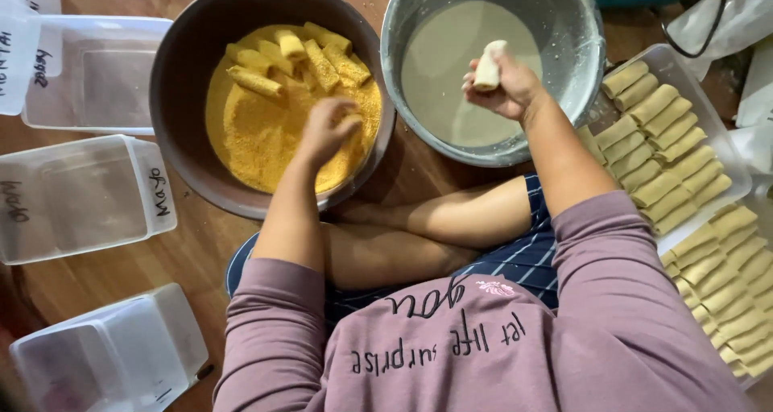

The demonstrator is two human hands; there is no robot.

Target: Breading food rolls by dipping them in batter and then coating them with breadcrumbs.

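Head view, nearest first: the left hand [326, 130] curls its fingers down into the yellow crumbs [258, 134] of the dark bowl [181, 90], seemingly closed on a roll, though what they grip is hidden. Farther off, the right hand [503, 86] pinches a pale roll [488, 66] over the batter [451, 74] in the grey bowl [584, 49], so drips land inside. Uncoated rolls [660, 158] lie in a tray beside that arm, within easy reach.

yellow crumbs [258, 130], grey bowl [576, 25], mauve sleeve [274, 331]

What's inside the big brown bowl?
The brown bowl holds yellow crumbs with coated rolls lying on top. The left hand presses into the crumbs, hiding whatever lies beneath it.
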